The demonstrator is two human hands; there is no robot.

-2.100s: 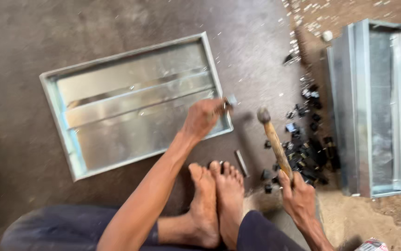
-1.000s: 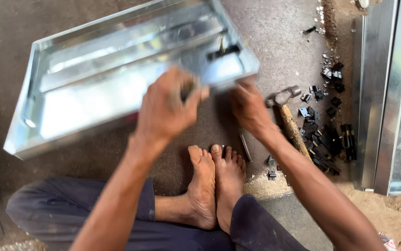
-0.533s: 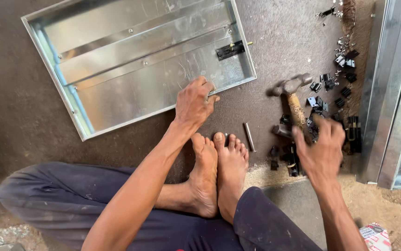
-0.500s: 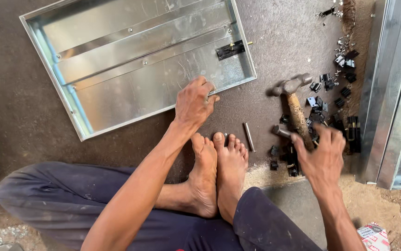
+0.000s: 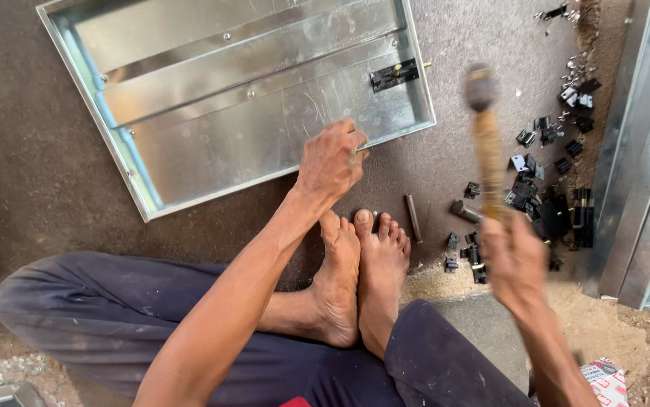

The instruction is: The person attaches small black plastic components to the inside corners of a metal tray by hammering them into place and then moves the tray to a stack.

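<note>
My left hand sits mid-frame, arm stretched up from the lower left, fingers curled and pinched shut. My right hand, blurred at right of centre, is fisted tight, forearm running down to the lower right corner.

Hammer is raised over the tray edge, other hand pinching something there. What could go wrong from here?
1. The left hand pinches a small part at the metal tray rim, roughly where the raised hammer seems aimed; a miss could hit its fingers.
2. Bare feet lie just below the rim, beside a loose metal pin.
3. The right hand grips the handle end; the blurred swing looks hard to control.
</note>
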